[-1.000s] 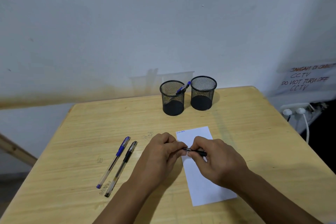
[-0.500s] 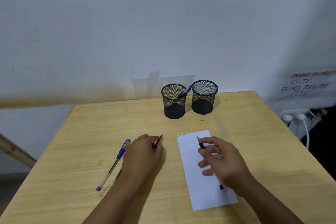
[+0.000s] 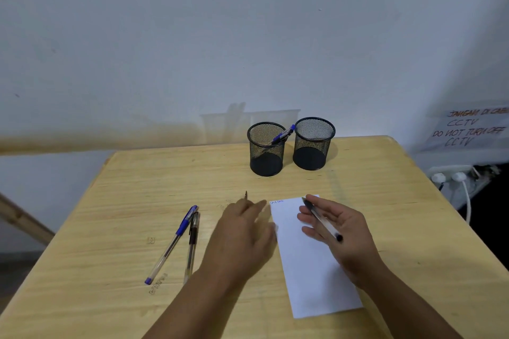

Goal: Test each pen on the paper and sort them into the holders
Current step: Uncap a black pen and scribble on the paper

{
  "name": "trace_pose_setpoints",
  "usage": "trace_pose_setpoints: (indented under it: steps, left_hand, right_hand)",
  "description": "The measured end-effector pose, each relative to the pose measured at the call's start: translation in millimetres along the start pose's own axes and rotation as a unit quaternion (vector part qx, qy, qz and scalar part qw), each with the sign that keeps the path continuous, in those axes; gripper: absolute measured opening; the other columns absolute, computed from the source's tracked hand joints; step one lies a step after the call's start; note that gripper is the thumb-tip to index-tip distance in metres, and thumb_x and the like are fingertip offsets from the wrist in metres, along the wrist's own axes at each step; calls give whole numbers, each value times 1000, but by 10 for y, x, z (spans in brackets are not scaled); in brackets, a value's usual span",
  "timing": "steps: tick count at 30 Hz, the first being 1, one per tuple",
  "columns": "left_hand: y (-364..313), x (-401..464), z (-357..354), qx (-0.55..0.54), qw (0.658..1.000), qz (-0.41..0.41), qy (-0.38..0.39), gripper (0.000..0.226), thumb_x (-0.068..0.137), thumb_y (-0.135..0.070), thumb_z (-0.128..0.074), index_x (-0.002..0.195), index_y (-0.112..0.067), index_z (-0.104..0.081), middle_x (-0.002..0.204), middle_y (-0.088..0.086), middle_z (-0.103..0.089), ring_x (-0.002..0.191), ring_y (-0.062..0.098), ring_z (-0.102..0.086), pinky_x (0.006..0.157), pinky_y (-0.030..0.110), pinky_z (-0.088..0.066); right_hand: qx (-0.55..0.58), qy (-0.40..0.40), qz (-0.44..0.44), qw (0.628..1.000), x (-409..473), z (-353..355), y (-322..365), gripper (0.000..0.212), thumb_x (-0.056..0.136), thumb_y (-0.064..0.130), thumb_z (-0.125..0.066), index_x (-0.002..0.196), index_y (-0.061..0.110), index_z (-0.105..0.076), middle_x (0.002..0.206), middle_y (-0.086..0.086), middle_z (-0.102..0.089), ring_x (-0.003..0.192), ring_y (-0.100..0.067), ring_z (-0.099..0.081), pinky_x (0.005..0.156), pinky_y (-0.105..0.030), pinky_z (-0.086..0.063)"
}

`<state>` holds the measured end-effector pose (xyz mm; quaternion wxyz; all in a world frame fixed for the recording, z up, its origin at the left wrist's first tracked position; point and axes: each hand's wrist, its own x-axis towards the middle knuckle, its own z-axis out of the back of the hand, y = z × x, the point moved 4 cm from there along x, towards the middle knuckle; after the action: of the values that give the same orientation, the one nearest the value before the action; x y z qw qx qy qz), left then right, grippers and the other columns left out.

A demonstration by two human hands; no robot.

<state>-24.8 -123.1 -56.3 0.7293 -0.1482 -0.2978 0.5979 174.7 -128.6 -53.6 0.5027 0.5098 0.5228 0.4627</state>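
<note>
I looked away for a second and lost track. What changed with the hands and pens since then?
The hands pulled apart, uncapping the pen: the left hand took the cap leftward off the paper; the right hand kept the black pen. Both table pens and both holders stayed put.

Two holders (image 3: pixel 290 146) stand side by side at my tabletop's (image 3: pixel 110 228) far edge; paper (image 3: pixel 308 270) lower right; two pens (image 3: pixel 179 239) lower left.

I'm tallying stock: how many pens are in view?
4. A blue-capped pen leans in the left black mesh holder, a blue pen and a black pen lie on the wooden table, and the right hand holds one uncapped pen.
</note>
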Motion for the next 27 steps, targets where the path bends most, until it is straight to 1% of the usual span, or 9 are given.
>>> trace_pose_setpoints:
  steps: [2,4,7,10,12,15,18,23,27]
  left_hand:
    - [-65,-37,-56,6,999,-36,31,47,84,-47,-59,127,-29,-56,111,-13,-55,107,7,-47,85,25,-45]
    - [-83,-33,-98,40,996,-59,48,55,82,-54,-57,129,-26,-55,120,-11,-54,111,9,-46,89,28,-43]
    - [-72,-23,-150,87,991,-66,72,67,79,-65,-50,134,-27,-47,137,-13,-45,124,9,-37,99,26,-32]
    - [-51,-12,-177,102,989,-62,83,75,80,-69,-45,141,-27,-42,148,-15,-37,131,8,-28,105,28,-27]
    - [-51,-9,-188,117,987,-62,87,77,80,-70,-43,142,-25,-41,150,-15,-35,132,10,-26,106,29,-26]
    - [-41,3,-202,123,987,-56,91,78,81,-70,-43,145,-25,-38,153,-15,-32,134,11,-22,108,29,-23]
    - [-36,2,-208,127,986,-52,97,81,81,-71,-41,147,-26,-35,154,-15,-30,136,12,-19,110,29,-23]
    - [-18,22,-220,133,984,-48,108,81,80,-72,-41,146,-26,-36,154,-14,-31,135,13,-21,111,30,-25]
    - [-22,19,-212,139,983,-45,110,82,79,-72,-40,147,-27,-34,154,-16,-29,137,13,-19,111,29,-23]
  right_hand:
    - [-43,-9,32,999,24,13,12,33,86,-1,-69,117,11,-68,104,-3,-76,99,-16,-72,81,-30,-59]
    - [-52,-47,11,997,89,3,11,28,83,7,-74,109,18,-71,99,3,-77,95,-14,-73,79,-29,-59]
    - [-81,-89,8,993,204,-51,12,16,86,12,-72,99,23,-73,90,3,-76,86,-17,-73,75,-29,-60]
    - [-145,-102,26,984,297,-110,41,10,89,19,-69,96,25,-70,93,8,-73,86,-13,-71,78,-25,-58]
    - [-166,-106,31,980,375,-128,35,8,89,18,-69,95,24,-69,91,9,-72,84,-5,-70,80,-19,-56]
    - [-191,-102,43,975,483,-147,33,14,87,7,-69,93,20,-67,85,14,-68,77,16,-63,68,0,-46]
    - [-216,-92,48,971,551,-166,-2,16,86,5,-70,93,18,-67,83,16,-65,75,23,-58,63,4,-42]
    - [-250,-71,69,963,597,-185,-89,10,86,8,-70,91,14,-64,78,15,-67,75,15,-63,66,1,-44]
    - [-257,-85,70,960,631,-134,-115,11,85,15,-73,88,16,-63,76,10,-71,73,6,-67,64,-6,-49]
